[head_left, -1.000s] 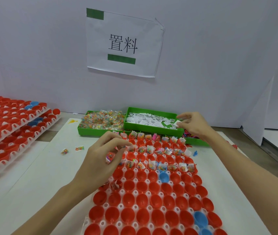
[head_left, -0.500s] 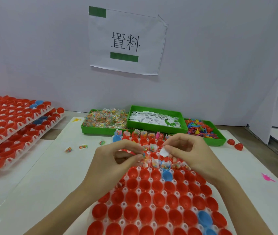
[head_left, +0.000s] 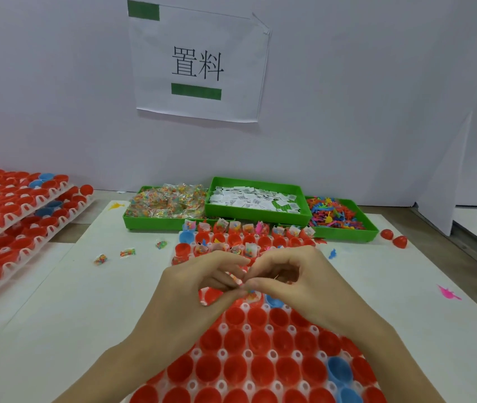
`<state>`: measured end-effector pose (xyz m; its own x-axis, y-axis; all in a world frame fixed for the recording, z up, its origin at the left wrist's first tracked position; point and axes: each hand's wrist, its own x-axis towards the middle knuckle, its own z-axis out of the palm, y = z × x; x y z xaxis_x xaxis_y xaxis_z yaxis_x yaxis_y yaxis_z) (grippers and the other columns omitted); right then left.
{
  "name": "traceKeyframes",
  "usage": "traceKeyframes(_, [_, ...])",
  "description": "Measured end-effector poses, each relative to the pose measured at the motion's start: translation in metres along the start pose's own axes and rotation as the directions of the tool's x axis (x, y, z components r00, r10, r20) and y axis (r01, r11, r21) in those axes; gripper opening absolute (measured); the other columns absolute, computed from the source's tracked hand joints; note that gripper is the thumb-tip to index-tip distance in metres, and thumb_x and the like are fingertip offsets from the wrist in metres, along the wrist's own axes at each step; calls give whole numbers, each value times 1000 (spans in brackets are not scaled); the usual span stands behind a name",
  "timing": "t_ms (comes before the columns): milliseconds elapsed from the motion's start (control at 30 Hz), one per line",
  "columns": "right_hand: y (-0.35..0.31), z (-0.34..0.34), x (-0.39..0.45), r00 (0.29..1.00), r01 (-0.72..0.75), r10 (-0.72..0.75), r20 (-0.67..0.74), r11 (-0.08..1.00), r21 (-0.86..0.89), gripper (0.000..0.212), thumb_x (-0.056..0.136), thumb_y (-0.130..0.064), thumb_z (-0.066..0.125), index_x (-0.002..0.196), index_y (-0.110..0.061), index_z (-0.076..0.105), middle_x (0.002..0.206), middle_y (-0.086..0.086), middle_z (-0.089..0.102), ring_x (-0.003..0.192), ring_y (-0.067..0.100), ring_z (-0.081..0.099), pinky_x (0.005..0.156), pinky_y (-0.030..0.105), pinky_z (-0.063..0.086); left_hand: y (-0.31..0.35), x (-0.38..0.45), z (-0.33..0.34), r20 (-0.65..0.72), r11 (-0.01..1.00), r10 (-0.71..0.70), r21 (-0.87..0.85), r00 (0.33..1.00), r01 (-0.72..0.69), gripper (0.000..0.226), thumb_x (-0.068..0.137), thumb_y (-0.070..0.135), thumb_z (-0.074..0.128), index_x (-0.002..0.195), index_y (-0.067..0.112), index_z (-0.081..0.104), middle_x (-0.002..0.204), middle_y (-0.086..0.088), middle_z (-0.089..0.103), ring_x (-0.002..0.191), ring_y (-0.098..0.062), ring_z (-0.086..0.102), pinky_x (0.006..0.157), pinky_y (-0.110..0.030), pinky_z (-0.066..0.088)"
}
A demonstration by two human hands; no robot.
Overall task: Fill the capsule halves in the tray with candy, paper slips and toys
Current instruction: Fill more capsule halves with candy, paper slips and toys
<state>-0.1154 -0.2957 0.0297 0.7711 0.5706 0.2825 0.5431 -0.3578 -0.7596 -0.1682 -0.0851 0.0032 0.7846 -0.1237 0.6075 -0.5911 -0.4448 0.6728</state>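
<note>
Head view: left hand point(head_left: 202, 289) and right hand point(head_left: 298, 282) fingertips meeting, pinching candy packet point(head_left: 249, 292) above capsule tray point(head_left: 260, 344) centre; green candy bin point(head_left: 155, 223) at 11 o'clock.

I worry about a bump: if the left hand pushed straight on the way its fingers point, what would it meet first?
Probably the right hand: the left hand points right, fingertips nearly touching it above the tray. Depth is unclear.

Under my pinch, the tray point(head_left: 248, 330) holds red and blue halves point(head_left: 232, 341); beyond my fingers they're filled, nearer me empty. Candy point(head_left: 167, 203), slips point(head_left: 253, 197), toys point(head_left: 334, 213) lie farther off.
</note>
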Motion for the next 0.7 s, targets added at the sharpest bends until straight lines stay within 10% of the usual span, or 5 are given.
traceKeyframes(467, [5,-1,4,997,-49,61,-52,976,211,7,99,-20,67,102,-17,72,88,5,77,79,20,74,70,26,58,4,1,-3,-66,997,-64,27,996,66,26,78,20,82,101,30,77,84,15,73,78,-8,73,71,-19,58])
traceKeyframes(700, [71,-65,39,836,-303,240,-494,952,-51,14,99,-9,63,101,-15,75,86,-1,77,81,14,73,75,25,58,0,5,-9,-67,992,-46,114,997,53,22,82,3,81,89,24,80,87,14,71,88,-3,69,75,-21,57])
